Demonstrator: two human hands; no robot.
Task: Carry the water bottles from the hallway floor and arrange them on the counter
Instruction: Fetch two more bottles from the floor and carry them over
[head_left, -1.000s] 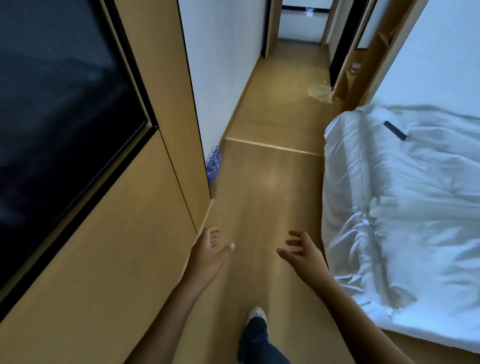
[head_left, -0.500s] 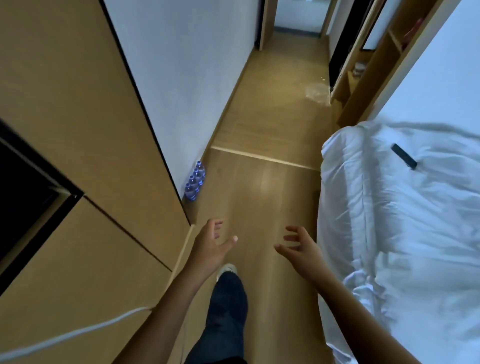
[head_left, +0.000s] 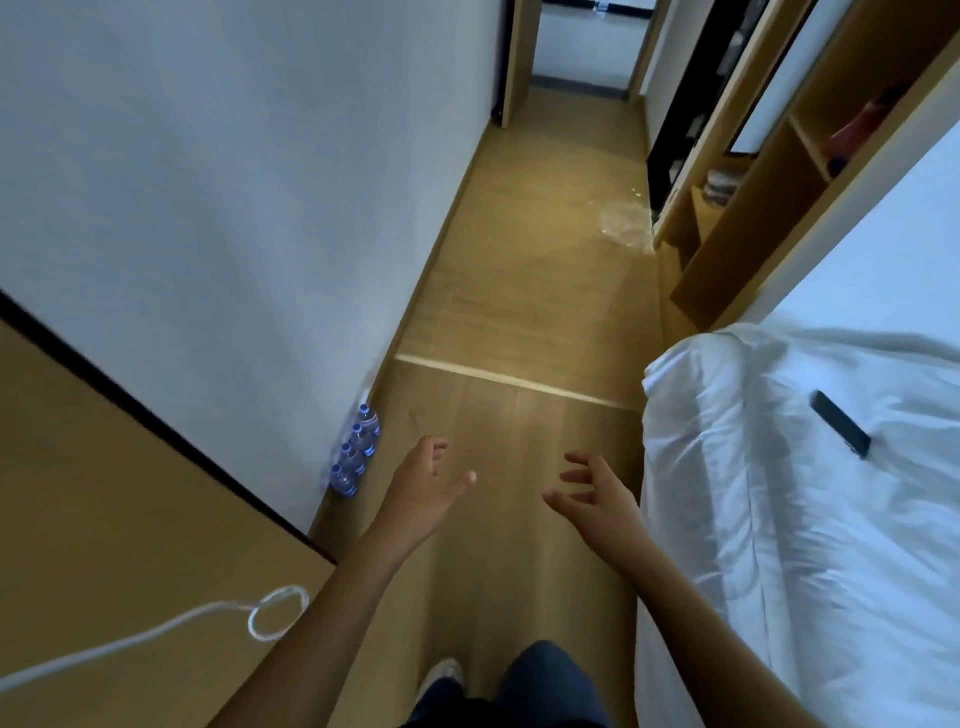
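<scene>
1. While both of my hands are out in front of me with nothing in them, my left hand (head_left: 423, 491) has its fingers spread loosely and my right hand (head_left: 597, 499) has them half curled around air.
2. Ahead and to my left, the water bottles (head_left: 356, 452) stand in a short row on the wooden floor (head_left: 519, 312), tight against the foot of the white wall (head_left: 234, 208) and near my left hand.
3. Each bottle stands upright, long axis vertical, blue cap up; the row itself runs along the wall, away from me.
4. Packed that closely, I reckon they could topple like skittles if I grab one carelessly and clip its neighbour.
5. Taking too many at once could let a smooth bottle slip from my grip.
6. A white cable (head_left: 208, 618) loops on the wooden surface at my left, and the bed (head_left: 779, 493) crowds my right, so the narrow passage could catch me when I bend.
</scene>
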